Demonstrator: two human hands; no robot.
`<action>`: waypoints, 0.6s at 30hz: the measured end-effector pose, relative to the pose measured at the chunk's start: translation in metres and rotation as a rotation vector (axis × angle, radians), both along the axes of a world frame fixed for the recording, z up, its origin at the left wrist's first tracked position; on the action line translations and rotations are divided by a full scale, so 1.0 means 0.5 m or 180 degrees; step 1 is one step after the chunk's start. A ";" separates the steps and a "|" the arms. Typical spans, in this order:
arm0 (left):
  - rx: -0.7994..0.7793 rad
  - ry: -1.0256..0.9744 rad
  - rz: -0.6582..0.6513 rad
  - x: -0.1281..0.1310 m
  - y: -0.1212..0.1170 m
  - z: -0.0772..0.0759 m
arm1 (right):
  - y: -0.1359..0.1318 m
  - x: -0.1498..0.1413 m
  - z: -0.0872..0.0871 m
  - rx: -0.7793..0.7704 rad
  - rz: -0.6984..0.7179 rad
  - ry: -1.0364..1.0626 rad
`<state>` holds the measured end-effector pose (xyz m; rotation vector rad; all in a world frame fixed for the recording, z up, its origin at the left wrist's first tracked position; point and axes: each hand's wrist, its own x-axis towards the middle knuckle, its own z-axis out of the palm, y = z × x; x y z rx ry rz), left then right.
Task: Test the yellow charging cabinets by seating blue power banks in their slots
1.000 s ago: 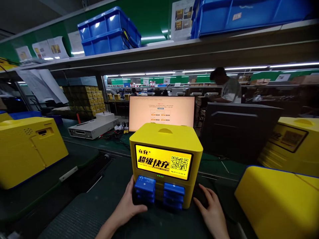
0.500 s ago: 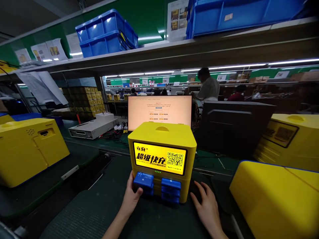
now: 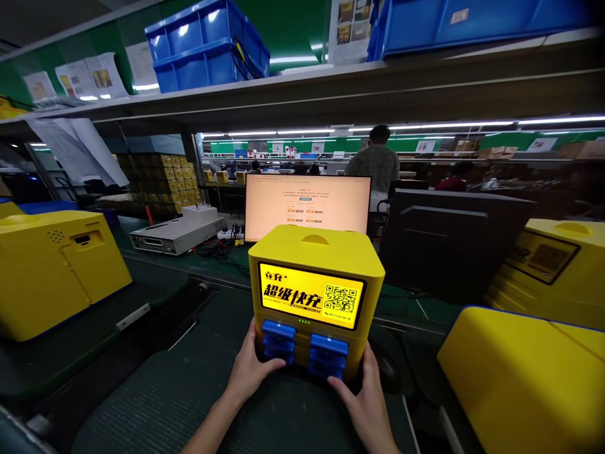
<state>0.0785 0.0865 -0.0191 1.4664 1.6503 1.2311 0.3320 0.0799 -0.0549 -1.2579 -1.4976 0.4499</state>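
Observation:
A yellow power bank charging station point(image 3: 312, 343) stands on the dark green belt in front of me, with a lit front panel point(image 3: 312, 296) bearing black characters and a QR code. Stacked blue power banks point(image 3: 278, 343) fill its left bay, and more blue power banks point(image 3: 328, 356) stick out of the right one. My left hand point(image 3: 250, 366) grips the lower left side, thumb at the front below the left stack. On the lower right side is my right hand point(image 3: 366, 394), its thumb at the front below the right stack. Fingers on both sides are partly hidden.
Behind the station stands a lit monitor point(image 3: 307, 198), with a black monitor back point(image 3: 454, 239) to its right. Other yellow stations point(image 3: 61, 271) flank me. A black mouse point(image 3: 390, 372) lies by my right hand. Blue bins point(image 3: 203, 50) sit on the overhead shelf.
My right hand has moved left from beside the station onto its side. The upper left power bank, which stuck out, now sits farther in. My left thumb has shifted right.

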 end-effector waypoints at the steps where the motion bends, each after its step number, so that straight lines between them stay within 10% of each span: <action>1: -0.0017 0.0028 0.0017 0.001 0.000 0.000 | 0.000 0.000 0.001 -0.0032 -0.0005 0.0004; 18: -0.0146 -0.0233 0.0405 0.038 0.020 0.051 | -0.012 -0.023 0.118 -0.0509 -0.0016 0.1456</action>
